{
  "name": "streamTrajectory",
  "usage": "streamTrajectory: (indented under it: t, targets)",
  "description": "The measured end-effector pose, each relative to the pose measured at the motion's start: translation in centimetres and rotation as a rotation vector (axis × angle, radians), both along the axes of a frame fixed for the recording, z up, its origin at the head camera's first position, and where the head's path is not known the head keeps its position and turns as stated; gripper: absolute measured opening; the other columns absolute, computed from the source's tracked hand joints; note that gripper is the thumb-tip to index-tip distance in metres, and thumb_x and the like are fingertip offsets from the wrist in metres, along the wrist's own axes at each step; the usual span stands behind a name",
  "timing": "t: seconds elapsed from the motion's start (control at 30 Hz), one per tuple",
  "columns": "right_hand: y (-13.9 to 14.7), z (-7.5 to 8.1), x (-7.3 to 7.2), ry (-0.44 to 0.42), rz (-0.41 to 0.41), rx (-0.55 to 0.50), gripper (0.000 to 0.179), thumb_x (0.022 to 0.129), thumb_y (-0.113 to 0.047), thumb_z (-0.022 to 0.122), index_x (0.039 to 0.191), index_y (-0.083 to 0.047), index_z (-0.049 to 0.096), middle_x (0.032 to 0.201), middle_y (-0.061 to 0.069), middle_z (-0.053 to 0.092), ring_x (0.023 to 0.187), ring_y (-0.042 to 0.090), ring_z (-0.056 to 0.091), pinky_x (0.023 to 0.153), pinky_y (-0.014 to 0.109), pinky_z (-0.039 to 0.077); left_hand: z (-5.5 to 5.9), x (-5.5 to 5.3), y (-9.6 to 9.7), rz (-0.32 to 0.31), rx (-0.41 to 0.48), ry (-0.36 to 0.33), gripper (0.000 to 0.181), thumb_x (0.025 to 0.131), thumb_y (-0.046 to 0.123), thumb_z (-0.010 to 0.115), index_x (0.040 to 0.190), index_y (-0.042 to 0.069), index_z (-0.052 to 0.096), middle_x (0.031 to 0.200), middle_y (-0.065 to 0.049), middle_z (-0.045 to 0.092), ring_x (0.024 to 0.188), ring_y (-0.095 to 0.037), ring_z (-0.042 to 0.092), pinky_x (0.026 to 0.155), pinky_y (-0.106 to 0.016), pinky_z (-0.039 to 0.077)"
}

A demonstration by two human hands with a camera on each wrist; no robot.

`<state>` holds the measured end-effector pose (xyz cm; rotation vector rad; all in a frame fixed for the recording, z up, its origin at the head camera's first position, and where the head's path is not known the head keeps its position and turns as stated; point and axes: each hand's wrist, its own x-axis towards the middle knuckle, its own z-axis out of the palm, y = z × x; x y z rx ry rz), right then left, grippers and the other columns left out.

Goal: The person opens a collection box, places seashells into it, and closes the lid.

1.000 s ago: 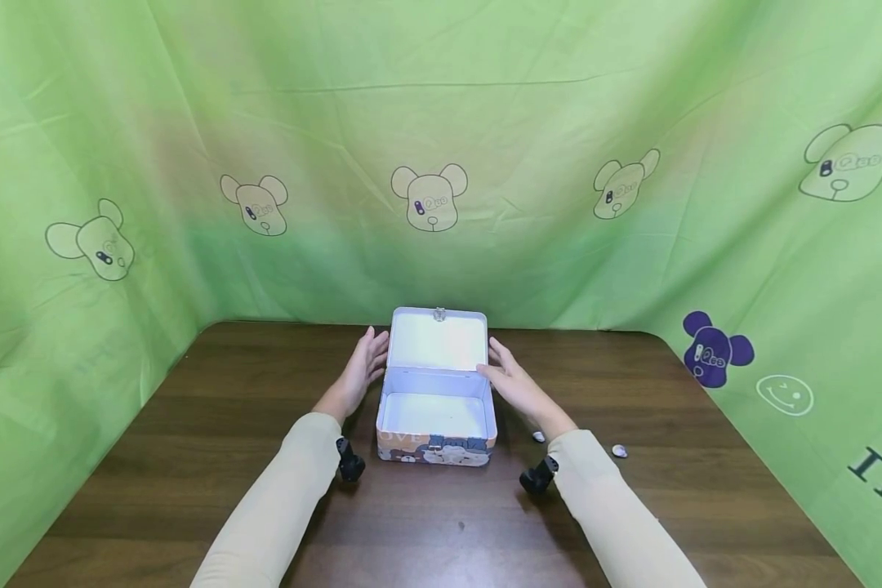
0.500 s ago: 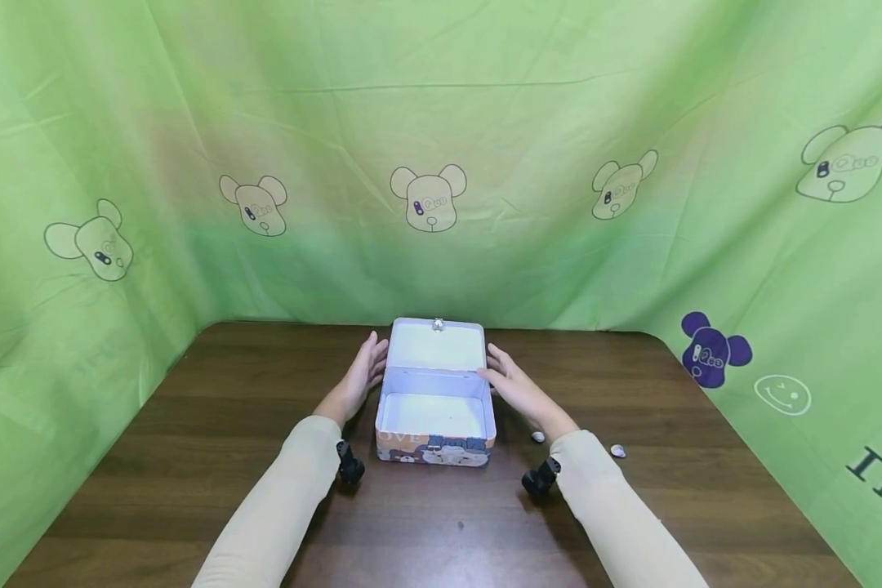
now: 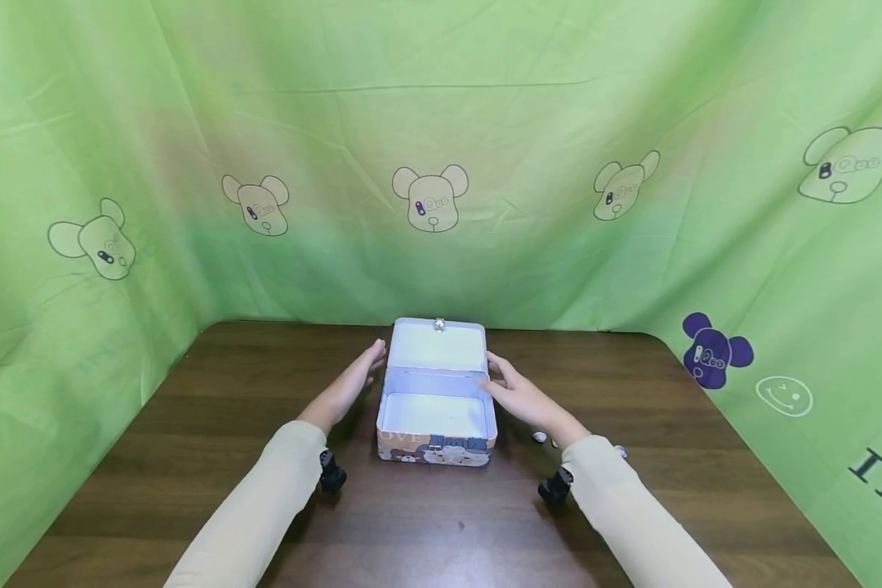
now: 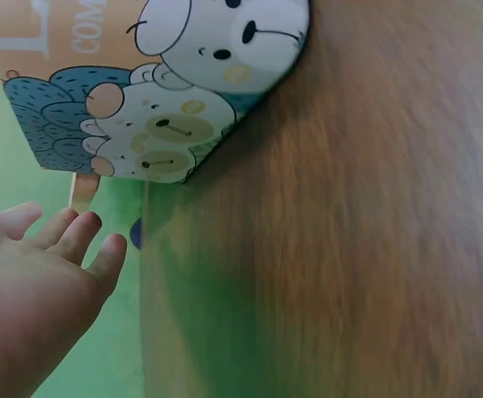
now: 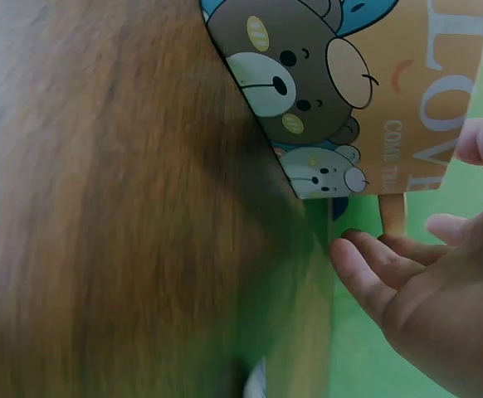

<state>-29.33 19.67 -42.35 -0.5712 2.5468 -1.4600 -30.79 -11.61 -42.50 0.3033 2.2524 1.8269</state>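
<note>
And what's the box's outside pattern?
The box has cartoon animals and white lettering on orange, clearest in the right wrist view.

The box lid (image 3: 441, 346) leans farther back; the left grip (image 3: 347, 386) and right grip (image 3: 522, 398) sit lower in the frame, the right sleeve (image 3: 643, 518) partly hiding a small pale piece (image 3: 621, 450), lower right.

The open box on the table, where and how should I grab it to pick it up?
Probably by the left side wall and right side wall, with the left hand and right hand coming in from either side. Those walls look flat and upright. I'd avoid the lid: it stands open at the back and might swing.
</note>
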Motion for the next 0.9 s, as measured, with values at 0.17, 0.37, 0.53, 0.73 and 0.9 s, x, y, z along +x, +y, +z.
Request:
streamTrajectory:
  t: [0.17, 0.37, 0.53, 0.73, 0.9]
  targets:
    - [0.8, 0.5, 0.8, 0.004, -0.01, 0.08, 0.067, 0.107, -0.022, 0.049, 0.157, 0.005, 0.014, 0.156, 0.033, 0.023, 0.137, 0.049, 0.036, 0.11, 0.056, 0.031, 0.5, 0.9, -0.6, -0.031, -0.113, 0.024, 0.074, 0.107, 0.056, 0.025, 0.161, 0.007, 0.015, 0.165, -0.014, 0.016, 0.15, -0.034, 0.014, 0.118, -0.053, 0.013]
    - [1.6, 0.9, 1.7, 0.016, 0.02, 0.088, 0.068, 0.106, -0.023, 0.051, 0.157, 0.005, 0.015, 0.157, 0.034, 0.021, 0.138, 0.05, 0.034, 0.11, 0.057, 0.031, 0.9, 2.4, -1.5, -0.062, -0.21, 0.06, 0.076, 0.104, 0.058, 0.036, 0.163, 0.015, 0.014, 0.166, -0.009, 0.015, 0.151, -0.03, 0.01, 0.116, -0.059, 0.012]
    - [2.3, 1.1, 2.3, 0.028, 0.05, 0.104, 0.069, 0.106, -0.024, 0.052, 0.157, 0.004, 0.016, 0.158, 0.033, 0.02, 0.137, 0.051, 0.034, 0.108, 0.057, 0.033, 0.4, 3.9, -2.1, -0.115, -0.288, 0.131, 0.085, 0.099, 0.052, 0.056, 0.163, 0.017, 0.013, 0.166, -0.01, 0.016, 0.15, -0.031, 0.014, 0.115, -0.059, 0.017]
    - [3.1, 1.2, 2.8, 0.037, 0.085, 0.115, 0.07, 0.105, -0.025, 0.055, 0.158, 0.003, 0.017, 0.159, 0.031, 0.02, 0.137, 0.052, 0.034, 0.107, 0.057, 0.034, -0.2, 5.4, -1.9, -0.19, -0.371, 0.171, 0.107, 0.088, 0.051, 0.074, 0.163, 0.022, 0.003, 0.167, -0.008, 0.006, 0.151, -0.03, 0.01, 0.115, -0.059, 0.019]
    - [3.6, 1.4, 3.2, 0.053, 0.105, 0.149, 0.071, 0.105, -0.027, 0.056, 0.158, 0.001, 0.019, 0.16, 0.027, 0.02, 0.137, 0.051, 0.034, 0.106, 0.056, 0.037, -0.4, 6.1, -1.4, -0.199, -0.357, 0.176, 0.11, 0.088, 0.05, 0.075, 0.163, 0.025, -0.003, 0.167, -0.006, 0.004, 0.15, -0.029, 0.011, 0.114, -0.057, 0.021]
